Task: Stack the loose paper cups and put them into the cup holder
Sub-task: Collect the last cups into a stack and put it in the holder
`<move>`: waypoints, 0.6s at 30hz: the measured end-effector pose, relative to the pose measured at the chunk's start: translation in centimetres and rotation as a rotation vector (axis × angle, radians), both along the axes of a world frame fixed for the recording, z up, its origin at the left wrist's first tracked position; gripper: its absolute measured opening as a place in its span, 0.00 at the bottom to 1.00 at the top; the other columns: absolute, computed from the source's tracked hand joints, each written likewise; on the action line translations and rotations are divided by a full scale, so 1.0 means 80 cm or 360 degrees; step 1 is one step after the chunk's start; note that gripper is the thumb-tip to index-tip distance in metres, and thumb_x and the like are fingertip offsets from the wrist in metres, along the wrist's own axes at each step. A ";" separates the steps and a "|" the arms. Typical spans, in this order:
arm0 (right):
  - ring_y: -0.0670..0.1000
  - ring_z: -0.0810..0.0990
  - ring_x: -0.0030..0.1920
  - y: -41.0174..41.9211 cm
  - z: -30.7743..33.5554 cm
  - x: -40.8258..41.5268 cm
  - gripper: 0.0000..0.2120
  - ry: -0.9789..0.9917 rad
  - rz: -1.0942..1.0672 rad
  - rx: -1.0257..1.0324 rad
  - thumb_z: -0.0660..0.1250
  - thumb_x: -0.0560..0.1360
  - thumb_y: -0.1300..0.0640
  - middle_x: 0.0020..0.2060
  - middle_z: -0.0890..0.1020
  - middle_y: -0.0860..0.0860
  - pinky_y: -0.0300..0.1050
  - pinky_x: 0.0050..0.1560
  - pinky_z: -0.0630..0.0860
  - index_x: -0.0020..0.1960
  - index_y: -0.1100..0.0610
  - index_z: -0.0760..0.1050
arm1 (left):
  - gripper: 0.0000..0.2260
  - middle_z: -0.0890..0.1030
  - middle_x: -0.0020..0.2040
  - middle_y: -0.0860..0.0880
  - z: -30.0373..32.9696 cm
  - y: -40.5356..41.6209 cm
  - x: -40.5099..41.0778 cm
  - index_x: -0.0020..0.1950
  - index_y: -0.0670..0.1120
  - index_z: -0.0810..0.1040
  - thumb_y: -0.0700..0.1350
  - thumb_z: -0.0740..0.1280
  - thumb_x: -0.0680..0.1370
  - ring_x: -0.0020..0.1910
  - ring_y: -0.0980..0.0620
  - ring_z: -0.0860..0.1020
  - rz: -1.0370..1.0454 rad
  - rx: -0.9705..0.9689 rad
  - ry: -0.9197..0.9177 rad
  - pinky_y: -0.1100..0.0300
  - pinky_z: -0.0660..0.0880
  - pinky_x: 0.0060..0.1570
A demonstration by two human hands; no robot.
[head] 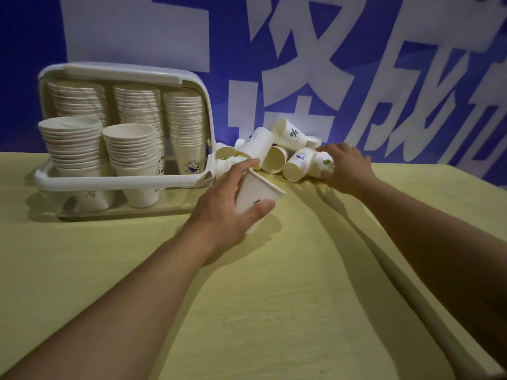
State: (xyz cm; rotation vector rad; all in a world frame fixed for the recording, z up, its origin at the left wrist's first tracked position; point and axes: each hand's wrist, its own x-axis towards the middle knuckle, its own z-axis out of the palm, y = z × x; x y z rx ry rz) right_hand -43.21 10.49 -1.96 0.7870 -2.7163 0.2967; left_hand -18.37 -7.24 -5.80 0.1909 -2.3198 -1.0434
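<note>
Just right of the cup holder (pixel 124 176), on the yellow table (pixel 274 311), the left hand (pixel 230 204) grips 1 white paper cup (pixel 256 194), thumb across its side, fingers curled over the far side, mouth turned toward the pile and tilted up off the tabletop. Beyond that cup, also right of the holder and against the blue wall banner (pixel 411 64), lies the pile of loose cups (pixel 277 152), tumbled on their sides at mixed angles; some mouths face the camera, 1 cup on top shows a "%" mark (pixel 294 133). The right hand (pixel 347 167) sits at the pile's far edge from the holder, fingers curled round a small printed cup (pixel 325 163) lying on its side; how firmly it holds, cannot tell. The cup holder itself is a white frame with a handle across the top, standing on a flat tray. Inside it: 5 nested stacks visible, 3 tall ones at the back, 2 shorter in front (pixel 129 149), rims up. The bottom cups of the front stacks poke below the holder's lower rail. Both forearms are bare and reach in from the near edge of the table.
</note>
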 end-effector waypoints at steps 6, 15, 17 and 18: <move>0.60 0.72 0.67 0.004 -0.019 -0.038 0.32 -0.0069 0.0012 0.0116 0.71 0.75 0.45 0.70 0.72 0.53 0.65 0.70 0.61 0.74 0.42 0.61 | 0.30 0.74 0.56 0.65 -0.001 0.000 -0.001 0.69 0.73 0.62 0.68 0.69 0.70 0.52 0.67 0.74 -0.0009 -0.0077 0.0105 0.64 0.73 0.50; 0.54 0.77 0.56 0.025 0.005 -0.010 0.33 -0.0601 0.0138 -0.0048 0.73 0.75 0.46 0.64 0.73 0.54 0.47 0.51 0.78 0.73 0.43 0.59 | 0.30 0.73 0.53 0.66 0.004 0.012 0.001 0.69 0.71 0.63 0.68 0.68 0.68 0.46 0.65 0.76 -0.0035 -0.0095 0.0061 0.65 0.73 0.45; 0.55 0.78 0.57 0.040 0.006 0.010 0.31 -0.0816 0.0229 -0.0252 0.72 0.75 0.47 0.63 0.73 0.54 0.49 0.53 0.81 0.72 0.44 0.60 | 0.30 0.72 0.53 0.68 0.005 0.015 0.004 0.68 0.73 0.63 0.68 0.67 0.67 0.45 0.64 0.77 -0.0076 -0.0063 0.0032 0.64 0.74 0.46; 0.56 0.78 0.57 0.047 0.007 0.024 0.30 -0.0891 0.0297 -0.0388 0.72 0.76 0.48 0.62 0.74 0.54 0.51 0.54 0.82 0.72 0.44 0.60 | 0.31 0.73 0.54 0.68 0.005 0.018 0.004 0.68 0.74 0.63 0.70 0.67 0.66 0.44 0.63 0.78 -0.0110 -0.0044 -0.0001 0.63 0.74 0.46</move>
